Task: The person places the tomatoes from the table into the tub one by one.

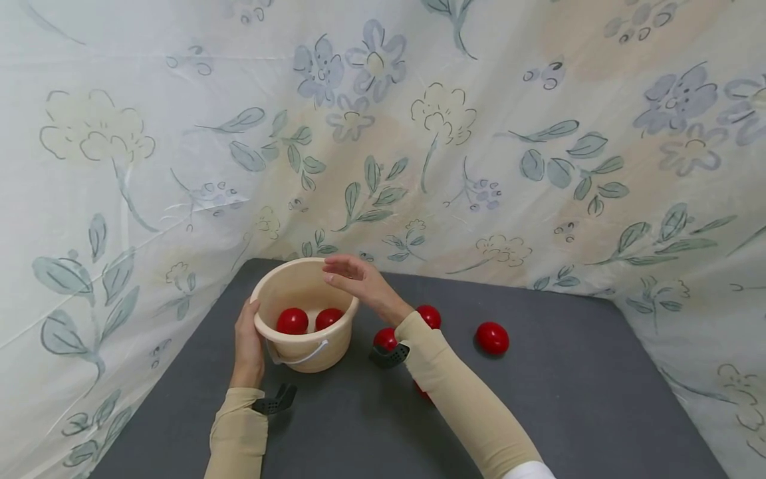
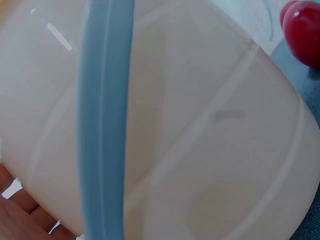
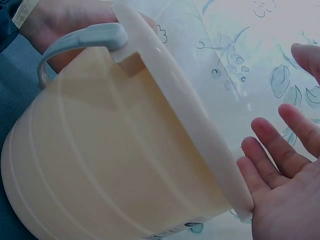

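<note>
A cream bucket (image 1: 308,342) stands at the far left of the dark table, its pale blue-grey handle (image 2: 105,120) hanging down the near side. Two shiny red round things (image 1: 292,320) lie inside it. My left hand (image 1: 247,346) holds the bucket's left side, fingers (image 2: 20,215) lying along the outer wall below the rim. At the right rim is my right hand (image 1: 362,283), holding nothing. In the right wrist view its fingers (image 3: 280,150) are spread and loosely bent, with the little-finger side right at the rim.
Several more red round things lie right of the bucket: one near the right wrist (image 1: 385,339), one behind it (image 1: 428,316), one farther right (image 1: 493,338), and one partly hidden under the right forearm (image 1: 421,390). A floral cloth (image 1: 383,133) rises behind the table (image 1: 568,372).
</note>
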Demonstrator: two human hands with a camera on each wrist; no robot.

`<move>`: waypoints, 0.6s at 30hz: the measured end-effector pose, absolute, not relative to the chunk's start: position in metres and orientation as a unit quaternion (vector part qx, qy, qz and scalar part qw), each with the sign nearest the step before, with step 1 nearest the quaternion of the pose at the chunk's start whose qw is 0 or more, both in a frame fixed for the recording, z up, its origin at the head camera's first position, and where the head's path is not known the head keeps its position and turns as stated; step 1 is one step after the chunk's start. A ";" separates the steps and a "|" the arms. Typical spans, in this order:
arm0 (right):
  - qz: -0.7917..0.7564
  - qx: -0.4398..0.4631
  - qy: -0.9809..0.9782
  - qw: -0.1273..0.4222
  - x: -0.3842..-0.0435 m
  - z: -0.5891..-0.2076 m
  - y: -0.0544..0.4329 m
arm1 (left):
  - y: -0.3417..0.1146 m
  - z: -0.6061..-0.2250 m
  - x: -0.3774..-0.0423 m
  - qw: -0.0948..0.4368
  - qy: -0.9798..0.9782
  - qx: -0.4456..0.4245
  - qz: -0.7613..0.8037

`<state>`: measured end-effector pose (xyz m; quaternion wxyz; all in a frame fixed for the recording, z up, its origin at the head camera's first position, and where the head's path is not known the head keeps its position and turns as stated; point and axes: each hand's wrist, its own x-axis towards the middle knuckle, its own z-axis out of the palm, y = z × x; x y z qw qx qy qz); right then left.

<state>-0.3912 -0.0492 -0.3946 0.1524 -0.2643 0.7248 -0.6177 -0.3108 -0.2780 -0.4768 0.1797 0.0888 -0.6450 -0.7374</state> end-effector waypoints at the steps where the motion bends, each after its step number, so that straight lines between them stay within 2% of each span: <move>1: -0.617 -0.264 0.725 0.153 -0.391 -0.394 -0.049 | -0.278 -0.477 -0.311 0.180 -0.645 0.088 -0.737; 7: -0.623 -0.271 0.718 0.155 -0.389 -0.391 -0.036 | -0.277 -0.477 -0.312 0.176 -0.646 0.089 -0.737; 18: -0.642 -0.264 0.709 0.122 -0.385 -0.382 0.013 | -0.277 -0.477 -0.312 0.180 -0.637 0.091 -0.744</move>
